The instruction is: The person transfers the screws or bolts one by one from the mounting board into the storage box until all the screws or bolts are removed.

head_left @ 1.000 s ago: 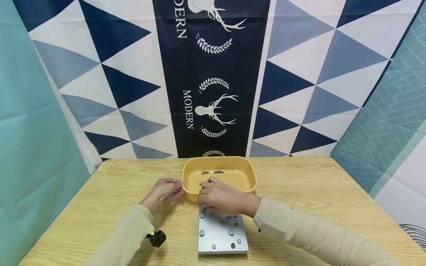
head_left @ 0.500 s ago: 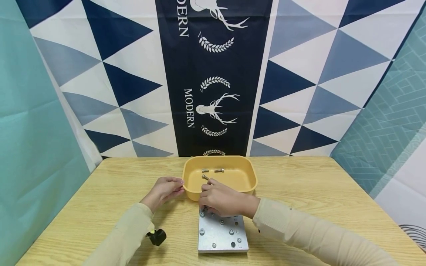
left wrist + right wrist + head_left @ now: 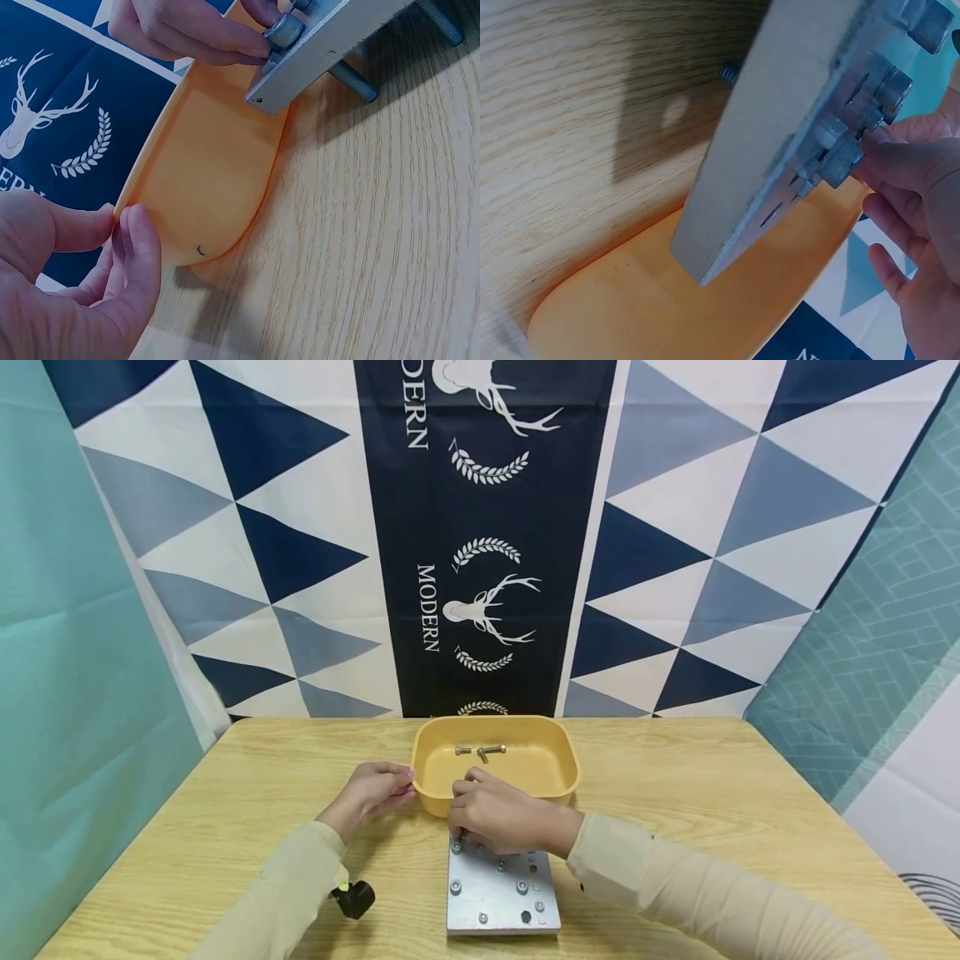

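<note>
My left hand pinches the left rim of a yellow plastic bin; the left wrist view shows thumb and fingers on either side of that rim. My right hand is over the far end of a silver metal plate, just in front of the bin. Its thumb and fingertips hold the head of a socket-head bolt set in the plate. Other bolt heads stick up from the plate, and threaded shanks come out underneath. The right hand covers the plate's far part in the head view.
Several loose bolts lie inside the bin near its back wall. A black device hangs below the left sleeve. Behind the wooden table hangs a patterned cloth.
A loose bolt in the bin has rolled back and right, up to the other bolts. Both hands stay nearly in place; the right fingers have shifted slightly.
</note>
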Demonstrator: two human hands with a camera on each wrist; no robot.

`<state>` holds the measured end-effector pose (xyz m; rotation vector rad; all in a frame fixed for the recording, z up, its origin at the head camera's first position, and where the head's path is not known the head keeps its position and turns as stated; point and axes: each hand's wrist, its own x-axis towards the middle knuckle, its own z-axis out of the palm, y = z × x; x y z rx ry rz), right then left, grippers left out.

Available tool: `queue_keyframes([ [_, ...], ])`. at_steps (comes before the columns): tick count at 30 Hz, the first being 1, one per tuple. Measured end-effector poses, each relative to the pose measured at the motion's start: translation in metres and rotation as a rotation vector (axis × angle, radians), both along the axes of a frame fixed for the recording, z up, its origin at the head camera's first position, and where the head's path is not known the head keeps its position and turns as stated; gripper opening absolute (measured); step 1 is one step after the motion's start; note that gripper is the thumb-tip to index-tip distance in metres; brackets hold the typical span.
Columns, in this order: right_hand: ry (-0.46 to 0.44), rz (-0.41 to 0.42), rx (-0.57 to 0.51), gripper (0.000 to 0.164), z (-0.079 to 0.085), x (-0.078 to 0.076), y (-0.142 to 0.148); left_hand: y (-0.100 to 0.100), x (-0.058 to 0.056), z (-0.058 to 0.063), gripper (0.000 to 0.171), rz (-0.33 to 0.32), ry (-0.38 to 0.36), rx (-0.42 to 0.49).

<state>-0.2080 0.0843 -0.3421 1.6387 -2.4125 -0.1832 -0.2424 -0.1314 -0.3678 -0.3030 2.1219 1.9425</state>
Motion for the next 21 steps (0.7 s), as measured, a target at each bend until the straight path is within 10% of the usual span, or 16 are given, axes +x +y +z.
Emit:
queue_keyframes([
  [21, 0.061, 0.041, -0.111, 0.013, 0.0021, 0.0002, 0.0073, 0.0012, 0.0035, -0.001, 0.029, 0.011, 0.01, 0.013],
])
